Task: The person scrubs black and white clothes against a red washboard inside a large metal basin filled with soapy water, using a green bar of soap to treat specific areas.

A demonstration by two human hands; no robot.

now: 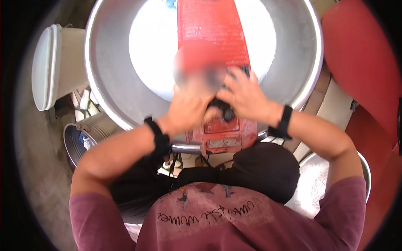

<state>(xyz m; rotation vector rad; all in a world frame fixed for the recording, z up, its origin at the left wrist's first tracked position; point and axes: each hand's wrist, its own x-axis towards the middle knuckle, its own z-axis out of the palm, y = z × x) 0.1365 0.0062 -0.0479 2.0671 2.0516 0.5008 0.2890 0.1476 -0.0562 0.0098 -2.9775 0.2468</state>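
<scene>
A red cylinder [209, 29] stands in front of me, over a large round metal basin [104, 88]. Its top bears a black valve [226, 113], and part of it is blurred. My left hand [187, 112] is curled around the cylinder's top, just left of the valve. My right hand [246, 97] lies over the valve from the right, fingers spread across its black upper part. Both wrists wear black bands. My knees in dark cloth and my maroon shirt fill the lower part of the view.
A white lidded bucket [54, 62] stands at the left. A smaller metal pot [77, 140] sits below it. Another metal pan [316, 184] lies at lower right. A big red object [360, 58] stands at the right.
</scene>
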